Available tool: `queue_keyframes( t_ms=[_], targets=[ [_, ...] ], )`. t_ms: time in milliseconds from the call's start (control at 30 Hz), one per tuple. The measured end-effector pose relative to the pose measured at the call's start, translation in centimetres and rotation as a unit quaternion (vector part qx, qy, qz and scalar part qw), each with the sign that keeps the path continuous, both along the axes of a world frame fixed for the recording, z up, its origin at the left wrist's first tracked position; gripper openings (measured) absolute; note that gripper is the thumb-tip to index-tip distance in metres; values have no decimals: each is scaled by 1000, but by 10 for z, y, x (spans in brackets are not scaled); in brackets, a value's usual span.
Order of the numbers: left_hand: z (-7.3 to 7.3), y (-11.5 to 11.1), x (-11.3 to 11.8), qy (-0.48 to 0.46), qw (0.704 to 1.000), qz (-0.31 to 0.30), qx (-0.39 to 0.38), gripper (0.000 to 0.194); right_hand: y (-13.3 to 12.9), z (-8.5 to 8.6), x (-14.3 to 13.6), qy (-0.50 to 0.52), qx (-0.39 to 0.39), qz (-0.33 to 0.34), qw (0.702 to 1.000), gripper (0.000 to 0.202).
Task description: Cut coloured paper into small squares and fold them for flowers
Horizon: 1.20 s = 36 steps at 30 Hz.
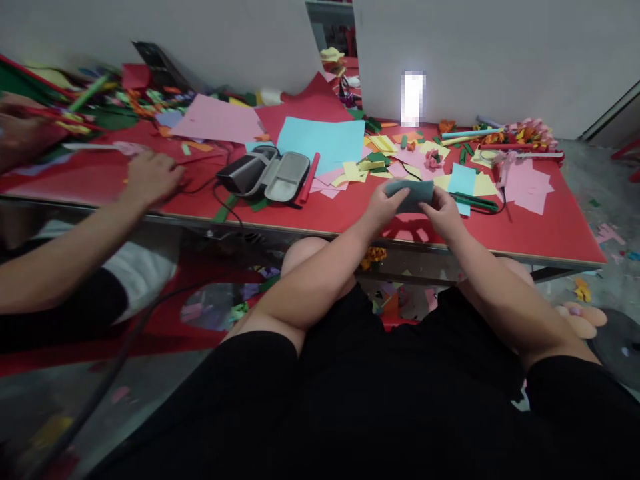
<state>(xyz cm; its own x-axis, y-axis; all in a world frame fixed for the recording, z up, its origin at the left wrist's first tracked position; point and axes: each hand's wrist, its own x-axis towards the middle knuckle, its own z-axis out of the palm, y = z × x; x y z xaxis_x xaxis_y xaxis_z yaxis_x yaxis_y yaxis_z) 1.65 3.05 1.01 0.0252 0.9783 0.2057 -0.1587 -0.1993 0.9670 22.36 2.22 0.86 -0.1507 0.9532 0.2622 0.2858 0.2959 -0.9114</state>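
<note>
Between my two hands, just above the front of the red table (560,230), is a small piece of blue-green paper (416,197). My left hand (389,201) pinches its left end, thumb across the near face. At the right end, my right hand (444,210) grips the edge between thumb and fingers. The paper looks slightly curved. Close to my right hand lie green-handled scissors (475,202) and a light blue paper piece (462,179). A pink glue gun (503,172) rests on pink sheets (533,187) farther right.
An open grey case (287,179) and red roll (311,178) lie left of my hands. Large blue (320,137) and pink sheets (217,119) are behind. A lit phone (413,99) leans on the wall. A co-worker's hand (155,177) is at left. Cables cross the table.
</note>
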Motion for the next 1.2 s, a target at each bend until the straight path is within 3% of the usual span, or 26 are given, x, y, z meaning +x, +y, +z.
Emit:
queue_keyframes(
  t_ms=[100, 300, 567, 833, 1033, 1200],
  targets=[
    [-6, 4, 7, 5, 1000, -13, 19, 38, 9, -8, -4, 23, -28, -29, 999, 40],
    [-13, 4, 15, 2, 999, 0, 36, 49, 11, -16, -5, 28, -27, -85, 996, 33],
    [-21, -1, 22, 0, 999, -19, 30, 50, 5, -24, -6, 64, 4, -93, 994, 45],
    [-22, 12, 23, -78, 991, -33, -101, 56, 15, -34, -8, 103, -1, -104, 989, 57],
    [-18, 15, 23, -58, 987, -71, -135, 45, 19, -44, -3, 145, 2, -135, 980, 56],
    [-21, 7, 26, -47, 984, -78, -151, 42, 18, -46, -5, 153, 11, -124, 980, 55]
  ],
)
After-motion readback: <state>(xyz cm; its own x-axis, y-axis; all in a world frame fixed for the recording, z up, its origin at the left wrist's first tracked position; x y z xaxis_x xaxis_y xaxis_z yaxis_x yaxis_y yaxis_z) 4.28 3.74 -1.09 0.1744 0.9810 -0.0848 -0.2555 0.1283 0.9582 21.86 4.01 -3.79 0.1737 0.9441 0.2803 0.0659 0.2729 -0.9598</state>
